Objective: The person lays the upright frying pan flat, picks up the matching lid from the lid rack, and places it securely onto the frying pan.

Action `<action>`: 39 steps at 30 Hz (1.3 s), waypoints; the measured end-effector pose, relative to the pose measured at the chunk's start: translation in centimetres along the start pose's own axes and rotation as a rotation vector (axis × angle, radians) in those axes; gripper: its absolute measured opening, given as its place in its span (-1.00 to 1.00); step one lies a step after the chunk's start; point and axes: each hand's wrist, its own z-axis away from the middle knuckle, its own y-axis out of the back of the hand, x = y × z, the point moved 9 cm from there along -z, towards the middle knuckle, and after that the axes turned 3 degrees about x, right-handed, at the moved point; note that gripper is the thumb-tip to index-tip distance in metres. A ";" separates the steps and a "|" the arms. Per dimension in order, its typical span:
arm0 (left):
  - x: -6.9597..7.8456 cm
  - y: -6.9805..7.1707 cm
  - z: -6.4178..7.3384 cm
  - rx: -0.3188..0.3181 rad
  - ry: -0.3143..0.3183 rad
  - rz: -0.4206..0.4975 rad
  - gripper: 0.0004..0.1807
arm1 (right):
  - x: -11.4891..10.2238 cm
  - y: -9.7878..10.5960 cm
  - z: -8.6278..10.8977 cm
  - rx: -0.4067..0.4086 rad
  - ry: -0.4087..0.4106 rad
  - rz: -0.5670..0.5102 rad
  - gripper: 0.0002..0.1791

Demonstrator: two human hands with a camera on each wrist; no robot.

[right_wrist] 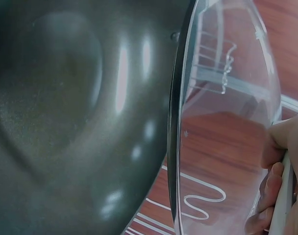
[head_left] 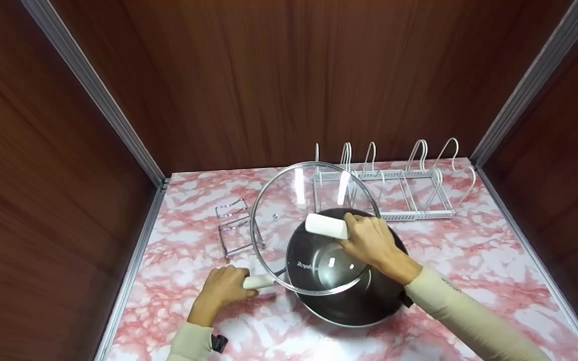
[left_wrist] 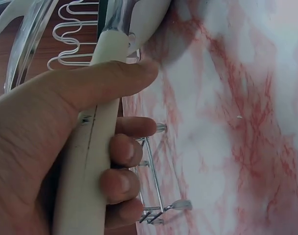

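Observation:
My left hand (head_left: 225,287) grips the cream handle (left_wrist: 85,147) of a dark wok (head_left: 369,306), its fingers and thumb wrapped round it in the left wrist view. My right hand (head_left: 372,240) holds the white knob (head_left: 326,226) of a round glass lid (head_left: 289,200) with a metal rim. The lid is tilted over the left and far part of the wok, and the dark inside shows through the glass. In the right wrist view the lid's rim (right_wrist: 176,127) stands beside the wok's inner wall (right_wrist: 65,122), with curled fingers (right_wrist: 271,188) at the knob.
A white wire rack (head_left: 419,215) with upright curved dividers stands at the back right, partly behind the lid. A small chrome wire rack (head_left: 223,235) lies left of the lid. Brown wood-grain panels (head_left: 269,90) enclose the red-and-white marbled table (head_left: 168,281).

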 end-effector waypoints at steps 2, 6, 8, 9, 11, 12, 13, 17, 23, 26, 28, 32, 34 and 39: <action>0.1 0.0 0.0 0.009 -0.010 -0.019 -0.59 | 0.1 0.1 0.2 0.008 -0.004 0.000 -0.61; 0.2 0.0 0.2 0.020 -0.018 -0.060 -0.58 | 0.3 0.3 0.5 0.017 -0.007 -0.011 -0.65; 0.3 0.0 0.3 0.023 -0.014 -0.070 -0.58 | 0.4 0.3 0.7 0.016 -0.009 -0.017 -0.66; 0.3 -0.1 0.3 0.022 -0.011 -0.070 -0.59 | 0.4 0.3 0.8 0.012 -0.009 -0.017 -0.66; 0.3 -0.1 0.3 0.019 -0.008 -0.065 -0.60 | 0.5 0.2 1.0 0.003 -0.009 -0.019 -0.66; 0.2 -0.1 0.3 0.017 -0.008 -0.065 -0.60 | 0.6 0.2 1.1 0.000 -0.009 -0.017 -0.66; 0.2 -0.2 0.4 0.014 -0.007 -0.065 -0.61 | 0.6 0.2 1.2 -0.003 -0.008 -0.015 -0.66; 0.1 -0.4 0.4 0.007 -0.008 -0.063 -0.62 | 0.6 0.1 1.5 -0.016 -0.003 -0.009 -0.66; 0.1 -0.4 0.4 0.007 -0.011 -0.065 -0.63 | 0.8 0.1 2.1 -0.036 0.004 0.014 -0.66; 0.1 -0.4 0.4 0.005 -0.010 -0.067 -0.63 | 0.9 0.0 2.3 -0.047 0.009 0.021 -0.66; 0.1 -0.4 0.4 0.005 -0.010 -0.069 -0.63 | 1.0 0.0 2.4 -0.052 0.013 0.023 -0.65; 0.1 -0.3 0.4 0.008 -0.016 -0.066 -0.63 | 1.2 0.0 2.8 -0.046 0.020 0.025 -0.64; 0.2 -0.3 0.4 0.010 -0.021 -0.058 -0.63 | 1.4 0.1 2.9 -0.039 0.020 0.022 -0.64; 0.1 -0.2 0.3 0.002 -0.018 -0.044 -0.64 | 1.7 0.3 3.3 -0.034 0.017 0.022 -0.67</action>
